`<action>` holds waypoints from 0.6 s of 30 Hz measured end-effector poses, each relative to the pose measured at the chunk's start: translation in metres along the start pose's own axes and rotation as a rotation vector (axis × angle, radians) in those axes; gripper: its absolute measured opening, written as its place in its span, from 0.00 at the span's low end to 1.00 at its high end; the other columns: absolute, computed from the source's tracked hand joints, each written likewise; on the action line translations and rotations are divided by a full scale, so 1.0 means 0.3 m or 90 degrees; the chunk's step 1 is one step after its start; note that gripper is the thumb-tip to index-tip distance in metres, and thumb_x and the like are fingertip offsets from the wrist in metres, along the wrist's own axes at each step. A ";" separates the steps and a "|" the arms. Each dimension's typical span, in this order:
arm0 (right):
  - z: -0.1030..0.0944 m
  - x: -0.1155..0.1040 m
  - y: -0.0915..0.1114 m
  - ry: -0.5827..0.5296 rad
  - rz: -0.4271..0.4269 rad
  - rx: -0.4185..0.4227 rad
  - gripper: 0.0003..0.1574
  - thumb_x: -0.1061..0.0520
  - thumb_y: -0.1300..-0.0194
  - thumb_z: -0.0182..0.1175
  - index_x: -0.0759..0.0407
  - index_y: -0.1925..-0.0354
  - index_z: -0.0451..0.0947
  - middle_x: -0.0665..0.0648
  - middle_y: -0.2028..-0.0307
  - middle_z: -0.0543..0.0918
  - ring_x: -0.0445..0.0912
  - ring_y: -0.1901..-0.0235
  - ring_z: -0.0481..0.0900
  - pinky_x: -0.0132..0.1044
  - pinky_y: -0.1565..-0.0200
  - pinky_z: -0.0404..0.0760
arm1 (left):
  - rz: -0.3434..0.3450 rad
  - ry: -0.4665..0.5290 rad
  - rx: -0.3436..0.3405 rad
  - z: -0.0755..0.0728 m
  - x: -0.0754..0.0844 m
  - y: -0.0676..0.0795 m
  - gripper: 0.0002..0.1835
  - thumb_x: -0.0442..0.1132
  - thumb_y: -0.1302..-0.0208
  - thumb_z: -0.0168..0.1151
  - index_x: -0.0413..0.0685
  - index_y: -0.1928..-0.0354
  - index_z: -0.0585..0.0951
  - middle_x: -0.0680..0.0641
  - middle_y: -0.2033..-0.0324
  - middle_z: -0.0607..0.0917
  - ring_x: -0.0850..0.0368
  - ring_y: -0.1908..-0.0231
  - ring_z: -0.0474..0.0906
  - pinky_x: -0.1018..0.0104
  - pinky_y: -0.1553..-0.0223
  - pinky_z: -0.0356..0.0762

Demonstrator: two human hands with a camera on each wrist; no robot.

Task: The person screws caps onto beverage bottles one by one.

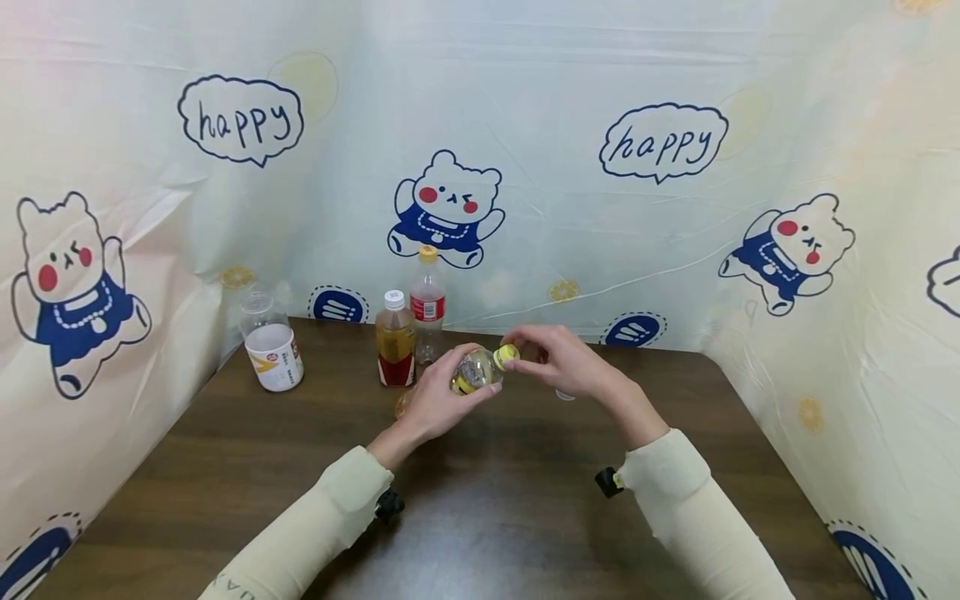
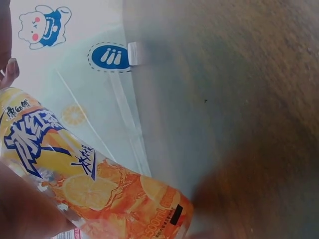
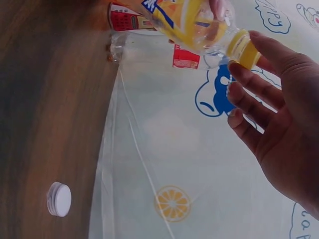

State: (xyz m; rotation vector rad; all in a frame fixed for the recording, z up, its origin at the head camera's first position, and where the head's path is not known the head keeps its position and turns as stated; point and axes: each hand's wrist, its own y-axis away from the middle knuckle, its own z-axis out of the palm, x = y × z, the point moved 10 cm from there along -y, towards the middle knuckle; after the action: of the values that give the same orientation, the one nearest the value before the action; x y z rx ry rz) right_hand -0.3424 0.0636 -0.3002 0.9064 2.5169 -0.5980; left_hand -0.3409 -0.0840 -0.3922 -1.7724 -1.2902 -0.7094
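My left hand (image 1: 442, 392) grips a clear plastic drink bottle with an orange and yellow label (image 2: 94, 184), held tilted above the table, its neck toward the right. At the bottle's mouth is a yellow cap (image 3: 243, 50), which my right hand (image 1: 558, 358) pinches between thumb and index finger. The other right fingers are spread loosely in the right wrist view. How far the cap is screwed on cannot be made out. The upper part of the bottle looks see-through, while the label hides the lower part.
Behind my left hand stand a white-capped bottle of amber drink (image 1: 395, 342) and a clear yellow-capped bottle with a red label (image 1: 428, 308). A clear jar with a white label (image 1: 273, 354) is at the left. A white cap (image 3: 60, 199) lies on the brown table (image 1: 495, 517).
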 end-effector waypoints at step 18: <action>-0.026 -0.046 -0.028 0.037 -0.031 -0.013 0.20 0.49 0.33 0.70 0.50 0.45 0.83 0.45 0.63 0.84 0.44 0.71 0.77 0.36 0.68 0.81 | 0.001 0.040 0.006 -0.013 0.003 -0.008 0.34 0.66 0.42 0.71 0.73 0.35 0.72 0.58 0.43 0.78 0.53 0.45 0.75 0.48 0.46 0.81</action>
State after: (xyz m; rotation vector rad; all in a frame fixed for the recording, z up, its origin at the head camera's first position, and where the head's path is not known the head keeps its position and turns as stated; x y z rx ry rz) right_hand -0.3398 0.0549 -0.2846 0.8699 2.5991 -0.5680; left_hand -0.3428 -0.0868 -0.3888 -1.7299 -1.2478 -0.7503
